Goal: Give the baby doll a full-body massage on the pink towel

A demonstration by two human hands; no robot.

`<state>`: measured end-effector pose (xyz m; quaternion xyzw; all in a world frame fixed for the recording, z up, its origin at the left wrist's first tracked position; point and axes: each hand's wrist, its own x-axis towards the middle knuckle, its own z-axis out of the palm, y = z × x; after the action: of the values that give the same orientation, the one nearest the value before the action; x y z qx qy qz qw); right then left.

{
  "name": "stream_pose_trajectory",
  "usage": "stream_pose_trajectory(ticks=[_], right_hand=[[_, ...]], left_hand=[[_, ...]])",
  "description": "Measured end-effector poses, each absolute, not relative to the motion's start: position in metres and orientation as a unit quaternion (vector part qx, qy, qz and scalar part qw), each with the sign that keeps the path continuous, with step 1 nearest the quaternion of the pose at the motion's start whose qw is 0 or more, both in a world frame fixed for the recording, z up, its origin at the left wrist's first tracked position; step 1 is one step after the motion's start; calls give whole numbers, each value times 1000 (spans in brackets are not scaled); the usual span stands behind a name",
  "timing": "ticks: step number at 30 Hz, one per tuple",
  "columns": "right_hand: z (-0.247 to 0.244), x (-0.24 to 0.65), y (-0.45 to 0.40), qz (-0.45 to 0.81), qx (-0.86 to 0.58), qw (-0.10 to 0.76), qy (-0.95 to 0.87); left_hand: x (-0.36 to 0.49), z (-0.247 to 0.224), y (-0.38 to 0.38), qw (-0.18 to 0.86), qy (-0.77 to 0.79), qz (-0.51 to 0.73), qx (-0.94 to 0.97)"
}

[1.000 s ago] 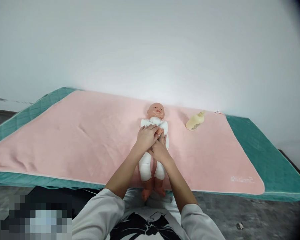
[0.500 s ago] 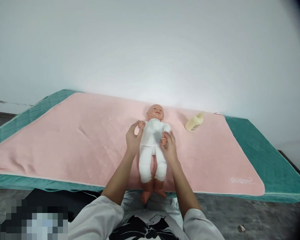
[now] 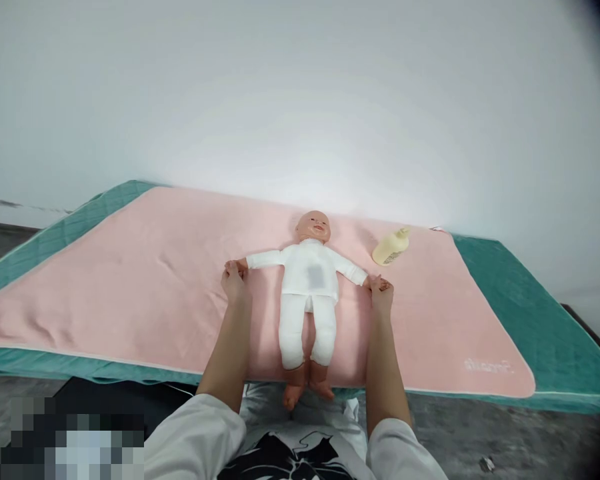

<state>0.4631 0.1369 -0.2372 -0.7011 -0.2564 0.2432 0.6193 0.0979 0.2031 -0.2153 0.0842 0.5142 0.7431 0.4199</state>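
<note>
A baby doll (image 3: pixel 307 293) with a white cloth body lies on its back on a pink mat (image 3: pixel 155 293), its head toward the wall and its feet past the near edge. Both its arms are stretched out sideways. My left hand (image 3: pixel 235 281) is closed around the doll's hand on the left side. On the other side, my right hand (image 3: pixel 381 293) grips the doll's other hand. A dark grey patch shows on the chest of the doll.
A pale yellow pump bottle (image 3: pixel 391 247) lies tilted on the mat, right of the doll. Beneath the mat is a green padded cover (image 3: pixel 520 300). A white wall (image 3: pixel 300 100) rises behind. Something small (image 3: pixel 487 464) lies on the grey floor at the lower right.
Both my hands have moved outward, away from each other. The doll's arms, bent close to its body before, are now spread straight to the sides.
</note>
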Motion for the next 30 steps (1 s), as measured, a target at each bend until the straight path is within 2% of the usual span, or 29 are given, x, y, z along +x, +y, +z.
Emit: stream_pose_trajectory(ticks=[6, 18, 24, 30], right_hand=[[-246, 465, 144, 259, -645, 696, -182], [-252, 475, 153, 243, -650, 695, -191], [-227, 458, 146, 238, -686, 653, -216], [-190, 408, 142, 179, -576, 711, -360]], left_hand=[[100, -222, 207, 393, 488, 768, 131], [86, -224, 220, 443, 499, 741, 73], [93, -211, 218, 441, 468, 761, 87], [120, -177, 211, 340, 429, 804, 231]])
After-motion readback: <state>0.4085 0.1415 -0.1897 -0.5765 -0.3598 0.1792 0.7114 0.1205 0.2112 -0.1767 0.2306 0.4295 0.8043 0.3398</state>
